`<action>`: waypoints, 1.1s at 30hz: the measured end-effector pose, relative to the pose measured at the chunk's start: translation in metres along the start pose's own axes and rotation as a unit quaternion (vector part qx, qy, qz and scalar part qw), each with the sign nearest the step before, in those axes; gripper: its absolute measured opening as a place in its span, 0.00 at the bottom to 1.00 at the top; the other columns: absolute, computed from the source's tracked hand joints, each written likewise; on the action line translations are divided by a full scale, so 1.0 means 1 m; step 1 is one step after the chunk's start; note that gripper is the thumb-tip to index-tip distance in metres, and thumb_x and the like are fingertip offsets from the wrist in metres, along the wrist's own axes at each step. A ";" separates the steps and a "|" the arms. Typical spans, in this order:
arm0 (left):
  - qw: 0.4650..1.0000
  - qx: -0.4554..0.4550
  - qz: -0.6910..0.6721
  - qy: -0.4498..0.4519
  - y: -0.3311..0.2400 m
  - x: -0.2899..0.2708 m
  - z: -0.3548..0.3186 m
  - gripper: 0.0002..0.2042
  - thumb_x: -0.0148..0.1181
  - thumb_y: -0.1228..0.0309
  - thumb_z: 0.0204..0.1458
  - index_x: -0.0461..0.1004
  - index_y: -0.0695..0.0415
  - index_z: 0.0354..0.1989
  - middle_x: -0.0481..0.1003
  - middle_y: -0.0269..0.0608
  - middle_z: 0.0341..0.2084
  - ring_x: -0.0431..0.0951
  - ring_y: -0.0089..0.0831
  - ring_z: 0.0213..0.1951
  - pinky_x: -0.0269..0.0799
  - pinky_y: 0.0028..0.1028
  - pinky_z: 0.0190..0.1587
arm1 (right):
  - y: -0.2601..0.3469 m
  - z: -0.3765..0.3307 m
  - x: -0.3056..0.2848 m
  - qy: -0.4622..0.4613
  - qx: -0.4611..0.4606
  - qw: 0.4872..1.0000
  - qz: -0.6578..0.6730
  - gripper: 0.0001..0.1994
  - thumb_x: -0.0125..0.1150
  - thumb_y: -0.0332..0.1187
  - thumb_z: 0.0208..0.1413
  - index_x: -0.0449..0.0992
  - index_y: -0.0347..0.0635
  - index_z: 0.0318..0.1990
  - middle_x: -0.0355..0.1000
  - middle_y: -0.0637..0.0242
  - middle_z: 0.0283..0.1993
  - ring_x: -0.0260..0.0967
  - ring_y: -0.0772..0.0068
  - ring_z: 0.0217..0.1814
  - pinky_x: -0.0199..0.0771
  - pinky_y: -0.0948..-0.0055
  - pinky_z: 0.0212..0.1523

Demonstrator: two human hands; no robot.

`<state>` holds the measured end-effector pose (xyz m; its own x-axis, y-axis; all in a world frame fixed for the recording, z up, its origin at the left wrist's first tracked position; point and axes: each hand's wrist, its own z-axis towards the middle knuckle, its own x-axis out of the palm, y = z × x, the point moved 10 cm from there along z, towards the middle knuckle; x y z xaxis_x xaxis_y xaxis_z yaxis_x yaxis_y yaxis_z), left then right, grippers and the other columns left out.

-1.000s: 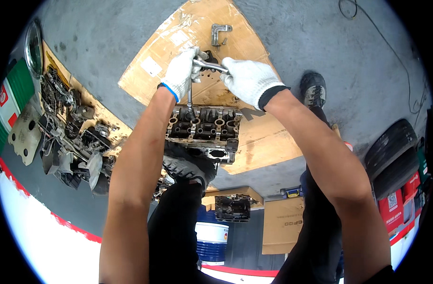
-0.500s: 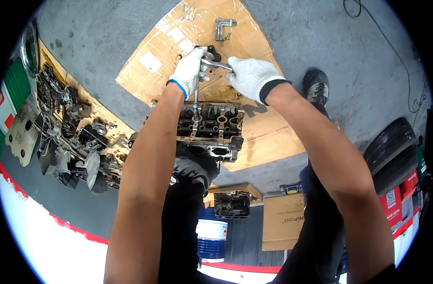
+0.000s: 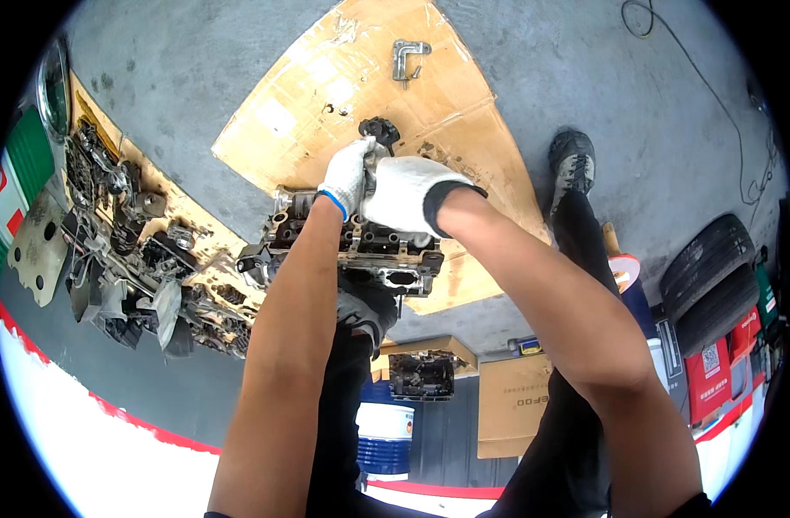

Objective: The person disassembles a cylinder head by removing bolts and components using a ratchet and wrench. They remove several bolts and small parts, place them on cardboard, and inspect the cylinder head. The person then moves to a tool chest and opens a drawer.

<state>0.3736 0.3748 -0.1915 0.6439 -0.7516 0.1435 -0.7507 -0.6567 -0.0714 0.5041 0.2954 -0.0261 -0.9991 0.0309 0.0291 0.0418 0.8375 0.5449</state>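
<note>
A metal engine cylinder head [image 3: 386, 257] lies at the middle of the view, partly on a flattened cardboard sheet [image 3: 459, 112]. Over its far side, both my white-gloved hands are closed on a ratchet wrench [image 3: 371, 179], which the gloves mostly hide. My left hand [image 3: 349, 175] wraps the upper part, where the handle meets the long extension. My right hand [image 3: 401, 194] grips the handle close beside it, low over the head's right half. The socket end is covered by my hands. Just beyond my fingers, a small black part [image 3: 380, 130] rests on the cardboard.
An L-shaped metal bracket [image 3: 401, 59] and a bolt [image 3: 416, 72] lie farther out on the cardboard. Greasy engine parts [image 3: 136, 250] crowd the left. My shoe [image 3: 365, 311] is against the cylinder head's near side. Tyres [image 3: 710, 268] lie at right, a cardboard box [image 3: 511, 414] below.
My right hand has swung left and toward me with the wrench handle, ending beside my left hand. The left hand has come slightly nearer and lower. The black part now shows fully.
</note>
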 end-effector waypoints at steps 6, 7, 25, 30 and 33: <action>0.991 0.052 0.091 -0.085 -0.017 -0.008 -0.025 0.12 0.51 0.60 0.67 0.74 0.55 0.38 0.70 0.31 0.21 0.69 0.24 0.19 0.78 0.31 0.27 | -0.072 0.026 -0.001 -0.231 0.041 0.952 -0.195 0.07 0.53 0.30 0.58 0.77 0.44 0.40 0.80 0.52 0.43 0.81 0.51 0.44 0.80 0.54 0.43; 0.990 0.054 0.093 -0.087 -0.015 -0.015 -0.022 0.13 0.52 0.61 0.66 0.75 0.57 0.39 0.72 0.34 0.23 0.72 0.25 0.21 0.79 0.31 0.27 | -0.073 0.031 -0.001 -0.236 0.020 0.953 -0.191 0.07 0.54 0.31 0.57 0.78 0.43 0.39 0.81 0.53 0.43 0.81 0.52 0.45 0.80 0.54 0.43; 0.986 0.035 0.115 -0.112 -0.014 0.000 -0.017 0.12 0.52 0.58 0.65 0.73 0.52 0.35 0.65 0.27 0.16 0.62 0.24 0.16 0.73 0.33 0.24 | -0.088 0.041 0.000 -0.148 0.066 0.967 -0.196 0.15 0.57 0.44 0.57 0.84 0.44 0.40 0.82 0.54 0.41 0.81 0.54 0.45 0.80 0.57 0.46; 0.978 0.042 0.121 -0.164 -0.014 -0.005 -0.019 0.11 0.53 0.59 0.63 0.73 0.52 0.37 0.67 0.31 0.19 0.66 0.25 0.20 0.73 0.34 0.24 | -0.093 0.048 -0.005 -0.155 0.048 0.964 -0.211 0.16 0.56 0.46 0.59 0.84 0.44 0.39 0.82 0.55 0.41 0.81 0.54 0.44 0.80 0.56 0.46; 0.974 0.057 0.133 -0.174 -0.018 -0.001 -0.017 0.11 0.52 0.58 0.63 0.74 0.52 0.39 0.68 0.31 0.22 0.67 0.24 0.22 0.72 0.33 0.24 | -0.097 0.052 -0.004 -0.147 0.036 0.964 -0.221 0.16 0.56 0.47 0.59 0.83 0.45 0.40 0.82 0.54 0.40 0.81 0.53 0.44 0.80 0.57 0.46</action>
<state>0.3836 0.3886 -0.1739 0.4549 -0.8584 -0.2370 -0.8893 -0.4240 -0.1714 0.5032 0.2426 -0.1227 -0.8792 -0.1929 -0.4357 -0.3775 0.8400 0.3898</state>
